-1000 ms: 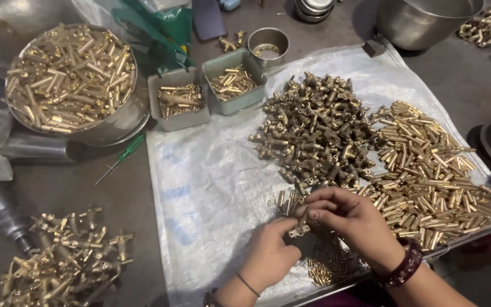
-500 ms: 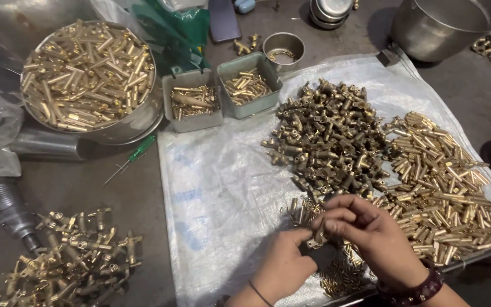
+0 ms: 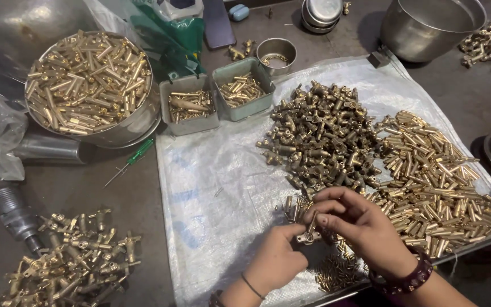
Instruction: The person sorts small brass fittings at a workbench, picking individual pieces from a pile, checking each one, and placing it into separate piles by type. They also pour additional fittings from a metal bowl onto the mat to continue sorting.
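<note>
Pinching a small brass fitting (image 3: 305,234) between left hand (image 3: 277,262) fingertips, right hand (image 3: 359,224) fingers closing on a brass pin (image 3: 312,220) above it; likely hard, dense, slick, best gripping fitting's body.

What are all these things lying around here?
brass fittings heap: one, dull gold, sheet middle
brass tubes heap: one, gold, sheet right
white sheet: one, under both heaps
steel bowl of tubes: one, upper left
square tins: two, grey-green, above sheet
assembled fittings pile: one, lower left
green screwdriver: one, left of sheet
empty steel pot: one, top right
left hand: holds a brass fitting
right hand: fingers on same fitting
</note>
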